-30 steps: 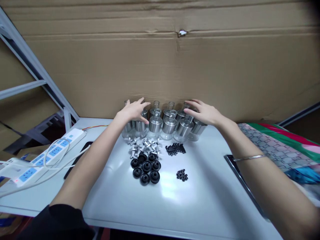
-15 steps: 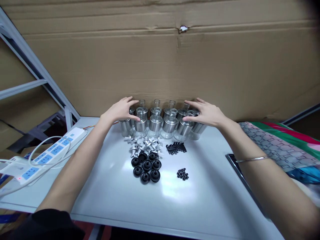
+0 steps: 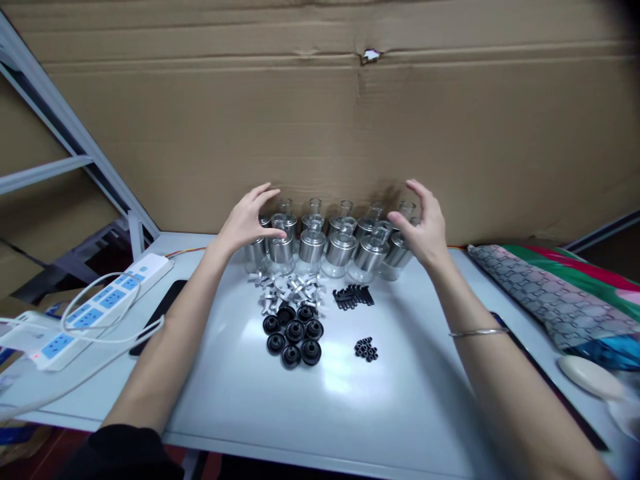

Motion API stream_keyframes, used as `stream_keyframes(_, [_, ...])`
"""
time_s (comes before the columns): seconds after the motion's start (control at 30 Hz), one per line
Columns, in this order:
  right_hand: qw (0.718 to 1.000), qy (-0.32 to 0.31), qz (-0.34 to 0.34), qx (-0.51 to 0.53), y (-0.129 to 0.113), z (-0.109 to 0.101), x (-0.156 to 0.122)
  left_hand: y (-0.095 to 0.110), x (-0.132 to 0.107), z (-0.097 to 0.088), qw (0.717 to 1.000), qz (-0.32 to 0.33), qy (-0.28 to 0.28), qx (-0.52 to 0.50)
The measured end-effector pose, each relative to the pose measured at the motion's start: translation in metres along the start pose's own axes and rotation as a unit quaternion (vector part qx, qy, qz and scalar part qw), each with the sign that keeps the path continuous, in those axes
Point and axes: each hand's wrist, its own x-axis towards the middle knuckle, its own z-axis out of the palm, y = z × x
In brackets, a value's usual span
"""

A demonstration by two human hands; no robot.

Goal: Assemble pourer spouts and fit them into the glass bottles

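Two rows of clear glass bottles with metal bands (image 3: 341, 249) stand at the back of the table. My left hand (image 3: 250, 220) is at their left end, thumb and fingers apart, holding nothing and hiding part of the bottles there. At the right end my right hand (image 3: 424, 223) is raised, its thumb and fingers spread with nothing between them. In front of the bottles lie a pile of silvery cross-shaped parts (image 3: 295, 291), several round black caps (image 3: 295, 331), a row of small black flat pieces (image 3: 353, 296) and a cluster of tiny black rings (image 3: 367, 349).
A white power strip (image 3: 100, 310) with cables lies at left, beside a dark phone (image 3: 163, 313). Patterned fabric (image 3: 545, 293), a white oval object (image 3: 590, 377) and a dark flat edge (image 3: 555, 387) lie at right. Cardboard (image 3: 320, 127) stands behind the bottles.
My right hand has moved right and turned more upright beside the bottles. My left hand has shifted slightly, still spread. The dark phone at left now shows from behind my left arm.
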Motion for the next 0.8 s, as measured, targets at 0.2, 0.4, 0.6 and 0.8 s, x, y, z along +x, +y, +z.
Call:
stream_keyframes(0.2, [0.965,0.073,0.190,0.165,0.020,0.010,-0.003,-0.020,-0.019,0.042,0.913,-0.170,0.215,-0.302])
stream_keyframes(0.4, [0.944,0.049,0.253,0.204,0.049,0.013,-0.007,-0.051,-0.037,0.054,0.878,-0.215,0.148,-0.401])
stream_keyframes(0.6, [0.939,0.009,0.255,0.229,0.067,0.026,-0.020,-0.049,-0.054,0.071,0.800,-0.274,0.156,-0.510])
stream_keyframes(0.8, [0.955,-0.044,0.205,0.209,0.073,0.029,-0.029,-0.048,-0.052,0.079,0.734,-0.310,0.177,-0.578])
